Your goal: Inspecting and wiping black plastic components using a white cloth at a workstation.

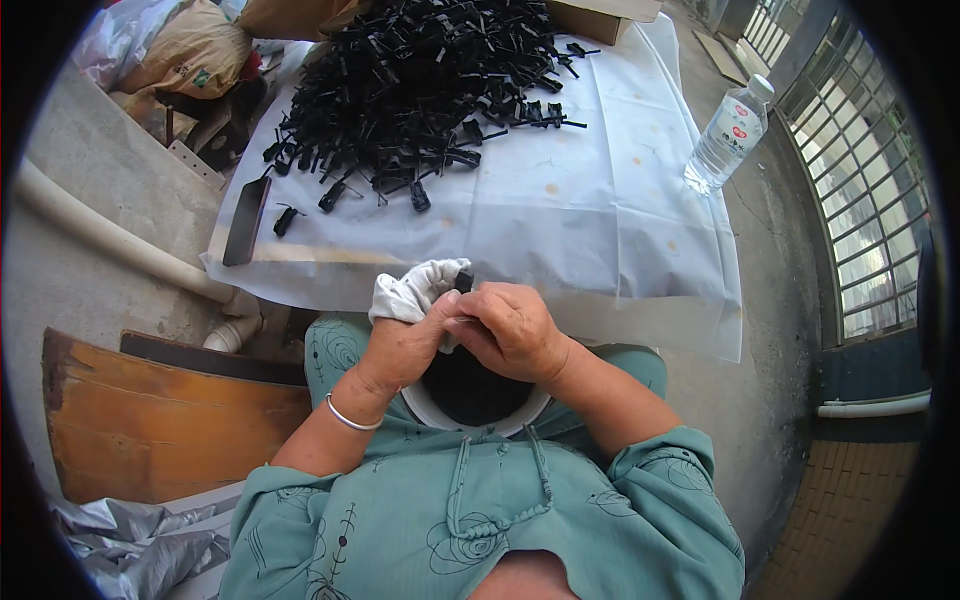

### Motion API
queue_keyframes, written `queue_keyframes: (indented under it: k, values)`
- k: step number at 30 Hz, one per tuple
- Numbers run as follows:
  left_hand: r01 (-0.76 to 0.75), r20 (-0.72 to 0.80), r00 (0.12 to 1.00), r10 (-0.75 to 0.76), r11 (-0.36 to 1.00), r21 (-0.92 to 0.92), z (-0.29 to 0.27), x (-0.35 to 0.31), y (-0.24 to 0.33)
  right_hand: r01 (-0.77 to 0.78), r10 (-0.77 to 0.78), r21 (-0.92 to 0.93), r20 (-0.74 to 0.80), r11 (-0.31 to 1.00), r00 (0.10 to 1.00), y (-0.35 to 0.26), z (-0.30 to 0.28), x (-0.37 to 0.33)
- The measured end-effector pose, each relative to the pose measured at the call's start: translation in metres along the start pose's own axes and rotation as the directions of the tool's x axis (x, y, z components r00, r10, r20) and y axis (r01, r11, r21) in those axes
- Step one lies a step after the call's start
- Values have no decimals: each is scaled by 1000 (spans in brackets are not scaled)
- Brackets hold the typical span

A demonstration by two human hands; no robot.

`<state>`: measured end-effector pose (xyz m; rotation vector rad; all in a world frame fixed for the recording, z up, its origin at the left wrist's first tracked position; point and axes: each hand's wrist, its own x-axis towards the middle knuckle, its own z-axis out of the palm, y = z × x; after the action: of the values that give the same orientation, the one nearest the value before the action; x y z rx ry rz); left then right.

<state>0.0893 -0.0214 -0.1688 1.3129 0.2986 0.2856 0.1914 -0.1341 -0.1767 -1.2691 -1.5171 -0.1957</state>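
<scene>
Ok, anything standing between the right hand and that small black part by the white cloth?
Nothing visible does. The right hand is right up at the small black part; the white cloth bunches to its left, not across that side. Which fingertips touch the part is hidden.

White-sheeted table (pixel 610 190): black parts (pixel 410 90), bottle (pixel 729 138)

Makeshift workshop: heaped black parts (pixel 400 95) on a sheet-covered table (pixel 600 215), upper centre; concrete floor (pixel 762 300) and metal grille (pixel 860 170), right.
</scene>
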Motion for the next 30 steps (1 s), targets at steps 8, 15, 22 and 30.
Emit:
queue_keyframes:
  k: [8, 15, 22, 30]
  values:
    - [-31, 102, 994, 35, 999, -37, 2, -7, 5, -456, 462, 80, -211, 886, 861, 6, 12, -7]
    - [-150, -55, 985, 166, 961, 232, -5, -2, -1, -610, 563, 192, 249, 769, 788, 5, -9, 1]
    - [-365, 51, 897, 440, 670, 647, -4, -3, -3, -671, 646, 153, 185, 726, 741, 5, 9, -4]
    - [-326, 9, 932, 362, 828, 456, -12, 3, 7, -609, 604, 228, 96, 760, 791, 5, -3, -1]
